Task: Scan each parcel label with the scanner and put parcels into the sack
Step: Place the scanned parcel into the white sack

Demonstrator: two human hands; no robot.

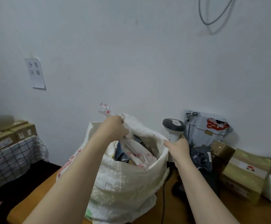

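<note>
- On the orange-brown table (172,214), the sack (128,183) stands upright in the middle. It is coarse woven white plastic with a slight gloss, red print down its left side, and a wide-open mouth.
- Inside the sack's mouth lie crumpled soft mailers. A thin white parcel (139,154) with red lettering slants up from them to the far rim.
- At the sack's far rim, your left hand (113,128) is at the end of an outstretched arm. Its fingers are curled tight round the top of that parcel, whose crinkled end sticks up above your knuckles. Whether the rim is also in that grip cannot be told.
- At the sack's right rim, your right hand (178,147) wraps the smooth white handle of the scanner (173,126) and touches the rim fabric. The rounded grey head stands upright above it.
- Right of the sack, a grey mailer (207,128) leans on the wall, above a wrinkled black bag (201,157) and taped brown cartons (244,173).
</note>
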